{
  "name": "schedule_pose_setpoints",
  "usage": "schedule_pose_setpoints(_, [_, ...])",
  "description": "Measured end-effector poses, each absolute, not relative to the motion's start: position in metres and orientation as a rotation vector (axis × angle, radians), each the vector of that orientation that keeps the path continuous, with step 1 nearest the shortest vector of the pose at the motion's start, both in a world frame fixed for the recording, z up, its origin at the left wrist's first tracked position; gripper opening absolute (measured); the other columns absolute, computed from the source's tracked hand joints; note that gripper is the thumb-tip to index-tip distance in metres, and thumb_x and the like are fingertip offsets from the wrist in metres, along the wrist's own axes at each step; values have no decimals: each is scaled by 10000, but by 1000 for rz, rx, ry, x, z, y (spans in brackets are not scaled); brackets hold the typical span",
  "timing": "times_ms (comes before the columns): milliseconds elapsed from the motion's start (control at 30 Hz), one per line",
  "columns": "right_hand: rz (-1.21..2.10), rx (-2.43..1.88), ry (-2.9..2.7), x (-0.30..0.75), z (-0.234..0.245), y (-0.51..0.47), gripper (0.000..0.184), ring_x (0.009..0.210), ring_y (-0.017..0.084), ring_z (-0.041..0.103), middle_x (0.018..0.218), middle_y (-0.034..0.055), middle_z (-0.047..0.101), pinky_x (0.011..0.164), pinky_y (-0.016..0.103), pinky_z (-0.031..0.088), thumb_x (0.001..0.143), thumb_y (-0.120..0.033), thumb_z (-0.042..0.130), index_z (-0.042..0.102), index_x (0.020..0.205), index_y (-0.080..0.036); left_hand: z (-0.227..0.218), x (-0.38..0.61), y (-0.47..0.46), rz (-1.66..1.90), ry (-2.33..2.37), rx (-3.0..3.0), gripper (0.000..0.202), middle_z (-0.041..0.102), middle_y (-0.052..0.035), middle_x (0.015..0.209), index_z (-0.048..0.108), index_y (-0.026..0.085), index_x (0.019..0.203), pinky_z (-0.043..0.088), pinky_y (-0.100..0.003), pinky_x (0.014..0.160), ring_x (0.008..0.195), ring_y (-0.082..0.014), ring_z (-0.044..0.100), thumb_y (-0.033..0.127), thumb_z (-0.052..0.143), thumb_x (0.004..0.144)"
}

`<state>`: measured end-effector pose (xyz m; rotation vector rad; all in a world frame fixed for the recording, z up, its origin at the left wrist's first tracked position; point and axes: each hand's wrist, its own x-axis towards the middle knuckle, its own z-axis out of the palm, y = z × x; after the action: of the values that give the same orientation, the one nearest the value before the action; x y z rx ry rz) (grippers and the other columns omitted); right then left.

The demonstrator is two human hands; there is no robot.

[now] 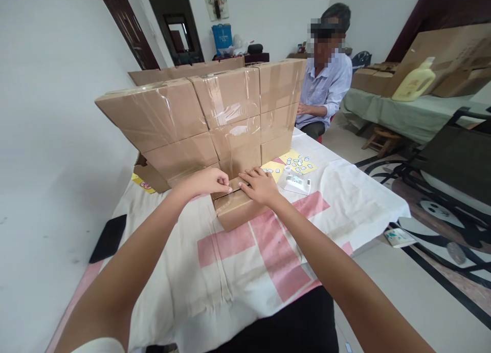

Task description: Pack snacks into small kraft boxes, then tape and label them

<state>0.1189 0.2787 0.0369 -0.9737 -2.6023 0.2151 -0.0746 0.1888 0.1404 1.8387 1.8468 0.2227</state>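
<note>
A small brown cardboard box (235, 211) lies on the white and pink cloth (245, 261) in front of me. My left hand (209, 181) rests on its top near the flap seam, fingers curled in a pinch; what they hold is too small to see. My right hand (260, 185) lies flat on the box top, fingers stretched out, pressing the flap down. Just behind the box rises a stack of taped cardboard boxes (215, 117).
A white tape dispenser (294, 183) and yellow sticker sheets (297, 162) lie right of the box. A black phone (109, 238) sits at the left table edge. A seated person (326, 82) is behind the stack. A second table with a yellow bottle (414, 82) stands at right.
</note>
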Motion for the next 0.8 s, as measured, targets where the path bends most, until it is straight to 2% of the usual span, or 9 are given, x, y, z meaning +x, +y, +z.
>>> schedule_pose_setpoints(167, [196,-970,-2604,121,39,277,537,1414,310,349,1545,33,505,1090,534,338,1042,-570,323,525,1466,-308,127,-83,205,276,1798,1925,335,537,32,619,658,196,684,273,-250,533,570,-108,440,524,663,753])
schedule_pose_setpoints(333, [192,-976,-2611,121,40,277,532,1407,307,354,1541,40,507,1082,531,346,1043,-566,324,524,1465,-310,122,-87,217,246,1800,1953,343,546,24,600,674,184,672,265,-254,556,576,-114,434,522,671,726])
schedule_pose_setpoints(500, [206,-982,-2596,121,41,276,514,1388,288,383,1514,24,537,1074,515,361,1036,-567,337,546,1441,-329,122,-90,227,186,1845,1921,262,625,7,647,680,205,660,301,-283,578,620,-151,512,466,692,667])
schedule_pose_setpoints(800, [217,-988,-2594,121,43,276,510,1388,277,389,1493,13,559,1065,510,370,1028,-570,355,555,1433,-333,116,-105,234,206,1940,1846,301,701,-19,763,726,242,686,365,-304,638,737,-210,598,530,753,603])
